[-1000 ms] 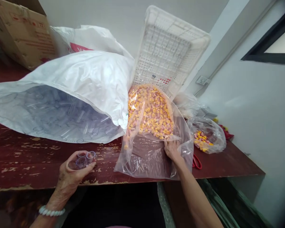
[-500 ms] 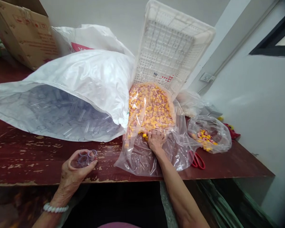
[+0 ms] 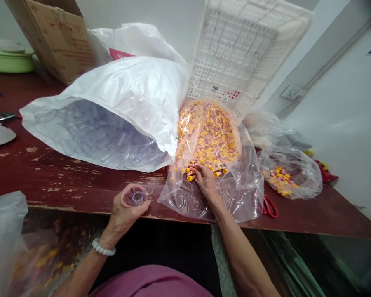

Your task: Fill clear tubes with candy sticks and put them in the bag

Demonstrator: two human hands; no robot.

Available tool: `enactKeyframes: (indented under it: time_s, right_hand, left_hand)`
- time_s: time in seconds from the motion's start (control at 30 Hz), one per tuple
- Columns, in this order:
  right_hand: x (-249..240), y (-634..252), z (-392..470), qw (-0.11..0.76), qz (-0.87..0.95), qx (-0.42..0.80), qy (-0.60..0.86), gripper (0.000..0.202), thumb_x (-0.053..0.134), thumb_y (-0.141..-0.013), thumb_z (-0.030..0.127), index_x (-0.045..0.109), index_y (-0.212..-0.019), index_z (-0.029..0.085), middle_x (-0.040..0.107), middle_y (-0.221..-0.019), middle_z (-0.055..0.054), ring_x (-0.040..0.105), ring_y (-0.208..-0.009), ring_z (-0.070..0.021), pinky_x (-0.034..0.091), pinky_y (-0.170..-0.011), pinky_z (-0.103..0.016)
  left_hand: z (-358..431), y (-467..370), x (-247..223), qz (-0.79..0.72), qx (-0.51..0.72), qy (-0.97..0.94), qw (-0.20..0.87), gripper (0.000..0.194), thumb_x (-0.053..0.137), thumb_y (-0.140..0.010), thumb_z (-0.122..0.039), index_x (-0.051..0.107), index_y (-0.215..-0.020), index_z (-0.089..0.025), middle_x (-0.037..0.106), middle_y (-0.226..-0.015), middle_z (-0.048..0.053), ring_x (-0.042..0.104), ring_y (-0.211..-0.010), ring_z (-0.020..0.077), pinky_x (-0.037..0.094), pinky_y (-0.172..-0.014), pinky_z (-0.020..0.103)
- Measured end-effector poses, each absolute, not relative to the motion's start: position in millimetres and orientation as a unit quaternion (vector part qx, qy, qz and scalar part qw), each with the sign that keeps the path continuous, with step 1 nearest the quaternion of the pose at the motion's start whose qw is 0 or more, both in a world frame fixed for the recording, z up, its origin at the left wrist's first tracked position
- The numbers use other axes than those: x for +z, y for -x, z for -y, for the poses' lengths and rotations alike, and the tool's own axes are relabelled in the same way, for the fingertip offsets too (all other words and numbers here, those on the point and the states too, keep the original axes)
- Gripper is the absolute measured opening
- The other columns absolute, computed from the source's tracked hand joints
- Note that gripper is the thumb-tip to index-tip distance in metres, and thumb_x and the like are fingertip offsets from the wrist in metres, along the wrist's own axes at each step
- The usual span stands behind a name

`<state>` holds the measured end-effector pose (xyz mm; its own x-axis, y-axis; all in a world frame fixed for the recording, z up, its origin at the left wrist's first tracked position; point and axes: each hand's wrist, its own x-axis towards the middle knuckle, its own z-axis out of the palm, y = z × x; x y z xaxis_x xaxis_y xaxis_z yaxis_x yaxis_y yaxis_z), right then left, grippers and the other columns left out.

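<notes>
Clear plastic tubes [image 3: 137, 197] are held upright in my left hand [image 3: 126, 208], its fingers curled round them, over the table's front edge. My right hand [image 3: 206, 181] is at the mouth of a clear bag [image 3: 247, 185] full of small yellow and pink pieces [image 3: 213, 134]. Its fingertips touch a few pieces lying at the opening; whether they pinch one is hidden. Behind my left hand, a large white sack [image 3: 132, 90] lies open with many clear tubes [image 3: 105, 134] inside.
A white crate [image 3: 231, 53] leans behind the bag. Red scissors [image 3: 270, 207] and a smaller bag of pieces [image 3: 292, 173] lie at right. A cardboard box [image 3: 60, 41] and green basin [image 3: 9, 60] stand back left on the red table [image 3: 49, 181].
The view has shifted left. My right hand has drawn back slightly from the bag's mouth, and more loose pieces show around its fingers. My left hand still holds the tubes, now nearer the clear bag.
</notes>
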<state>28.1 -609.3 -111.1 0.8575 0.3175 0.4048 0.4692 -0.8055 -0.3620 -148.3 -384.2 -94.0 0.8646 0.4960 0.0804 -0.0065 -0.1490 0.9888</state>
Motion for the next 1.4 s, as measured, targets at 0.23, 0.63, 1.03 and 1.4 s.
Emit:
enactKeyframes:
  time_s: [0.23,0.63,1.03,1.4]
  right_hand:
    - [-110,-26,613,0.232,0.217,-0.236,0.918,0.019,0.055,-0.087,0.024,0.069,-0.098,0.022,0.07,-0.096,-0.008,0.052,-0.105,-0.0253,0.034,-0.093,-0.042]
    - [-42,70,583,0.501,0.351,-0.057,0.789,0.018,0.049,-0.091,0.03,0.062,-0.102,0.023,0.058,-0.092,-0.002,0.056,-0.089,-0.0138,0.046,-0.081,-0.029]
    - [-23,80,576,0.483,0.358,-0.105,0.792,0.023,0.042,-0.093,0.03,0.054,-0.112,0.024,0.06,-0.105,-0.006,0.058,-0.097,-0.0179,0.046,-0.086,-0.036]
    - [-72,51,573,0.421,0.255,-0.258,0.831,0.021,0.043,-0.093,0.029,0.058,-0.103,0.018,0.06,-0.096,-0.007,0.055,-0.09,-0.0166,0.045,-0.082,-0.032]
  left_hand:
    - [396,148,-86,-0.126,0.202,-0.764,0.6,0.024,0.071,-0.06,-0.023,0.056,-0.078,-0.018,0.067,-0.071,0.003,0.065,-0.063,0.0173,0.054,-0.057,0.025]
    - [413,145,-75,-0.083,0.181,-0.807,0.556,0.024,0.062,-0.061,-0.014,0.054,-0.084,-0.018,0.065,-0.077,0.001,0.063,-0.069,0.0138,0.05,-0.063,0.023]
    - [415,154,-70,-0.053,0.153,-0.856,0.492,0.024,0.06,-0.062,-0.012,0.057,-0.085,-0.017,0.063,-0.075,0.0,0.057,-0.064,0.0126,0.045,-0.06,0.023]
    - [429,151,-81,-0.085,0.114,-0.793,0.593,0.02,0.062,-0.06,-0.013,0.055,-0.078,-0.017,0.061,-0.07,-0.001,0.058,-0.061,0.0117,0.045,-0.055,0.022]
